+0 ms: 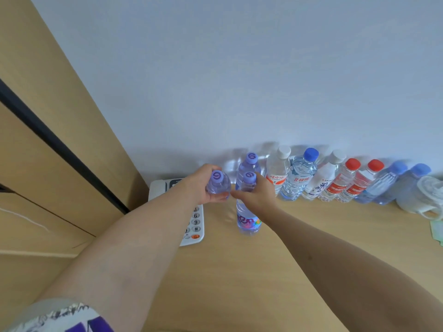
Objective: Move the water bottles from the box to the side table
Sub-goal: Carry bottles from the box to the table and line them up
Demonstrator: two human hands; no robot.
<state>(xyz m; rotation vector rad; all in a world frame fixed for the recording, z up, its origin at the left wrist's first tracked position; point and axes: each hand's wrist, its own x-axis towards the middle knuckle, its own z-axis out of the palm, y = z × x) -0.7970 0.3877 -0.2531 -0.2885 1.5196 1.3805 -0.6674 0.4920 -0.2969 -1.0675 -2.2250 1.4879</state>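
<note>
My left hand (202, 185) grips a purple-capped water bottle (218, 184) by its shoulder, held above the white phone. My right hand (257, 195) holds a second purple-capped bottle (248, 219) by the neck; its base looks to rest on the wooden side table (239, 271). A third purple-capped bottle (249, 165) stands just behind them by the wall. A row of several other bottles (335, 180), with white, blue and red caps, lines the wall to the right. The box is out of view.
A white desk phone (194, 224) with a keypad lies under my left forearm at the table's left end. A wooden cabinet side (60, 140) rises on the left. A crumpled white plastic bag (424, 197) sits at the far right.
</note>
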